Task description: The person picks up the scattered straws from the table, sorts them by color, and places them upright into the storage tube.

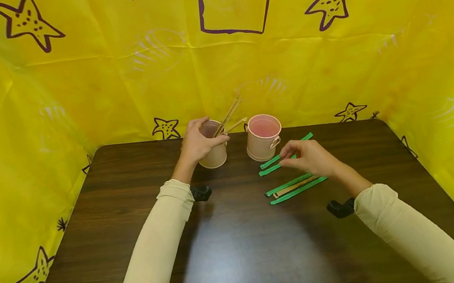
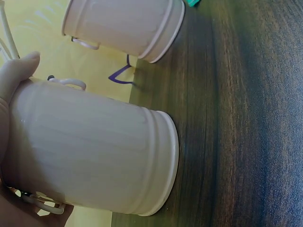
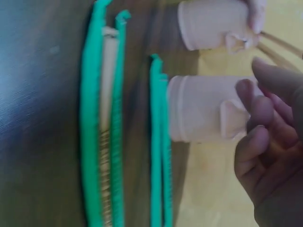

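Note:
My left hand [image 1: 198, 142] grips a pale pink bucket [image 2: 90, 146] near its rim, thumb on one side and fingers round the other. Slim tan sticks [image 1: 229, 113] with dark markings lean out of this bucket. A second pale pink bucket [image 1: 263, 138] stands to its right, with small handles at its sides. My right hand [image 1: 308, 155] hovers just right of the second bucket, fingers loosely bent, nothing visible in them. Under and near it lie several slim green strips [image 3: 90, 118], like wrapped sticks. One tan stick [image 3: 108, 85] with dark markings lies between two of them.
Both buckets stand near the back edge of the dark wooden table [image 1: 246, 258]. A yellow cloth [image 1: 111, 95] with starfish drawings hangs behind and at both sides. Black wrist mounts [image 1: 341, 208] show below the sleeves.

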{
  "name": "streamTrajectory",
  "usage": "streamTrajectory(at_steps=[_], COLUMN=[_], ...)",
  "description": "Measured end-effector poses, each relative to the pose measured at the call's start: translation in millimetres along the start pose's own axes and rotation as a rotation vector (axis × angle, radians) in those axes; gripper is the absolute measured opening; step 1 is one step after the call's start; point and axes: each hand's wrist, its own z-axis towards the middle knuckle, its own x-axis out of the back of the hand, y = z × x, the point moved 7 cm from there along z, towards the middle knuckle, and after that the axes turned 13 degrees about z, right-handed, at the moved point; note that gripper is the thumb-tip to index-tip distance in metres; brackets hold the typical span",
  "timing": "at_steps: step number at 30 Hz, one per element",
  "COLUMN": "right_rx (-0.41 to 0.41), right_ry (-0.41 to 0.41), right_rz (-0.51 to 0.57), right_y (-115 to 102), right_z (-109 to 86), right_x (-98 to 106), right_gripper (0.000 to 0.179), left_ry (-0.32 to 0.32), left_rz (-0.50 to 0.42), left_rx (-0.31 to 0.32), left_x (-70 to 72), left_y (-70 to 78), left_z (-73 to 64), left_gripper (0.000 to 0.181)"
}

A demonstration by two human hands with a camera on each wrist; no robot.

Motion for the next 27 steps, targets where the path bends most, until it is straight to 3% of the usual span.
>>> streamTrajectory(at_steps=[6,12,20,27], right_rx=[-0.005,0.004,-0.056,-0.042], right_ry=[-0.128,-0.198,-0.225,-0.193], right_rz=[-0.095,-0.165,-0.192,-0.177], right_y=[21,35,57,63], right_z=[-12.6,-20.2,-26.5,-24.9], right_x=[-13,-19,-23,-25], right_gripper=[0.009,0.006,0.006,0.009], left_ry=[0.004,-0.002,-0.006,-0.005], left_rz=[0.008,0.003,0.006,0.015], left_rx=[0.000,0.003,0.005,0.006], left_x=[-0.4,0.1,-1.1,-1.3], left_y=[0.0,0.6,1.1,0.6], left_z=[-0.4,-0.9,-1.0,-0.6], left_gripper=[0.094,0.095,0.094,0.094])
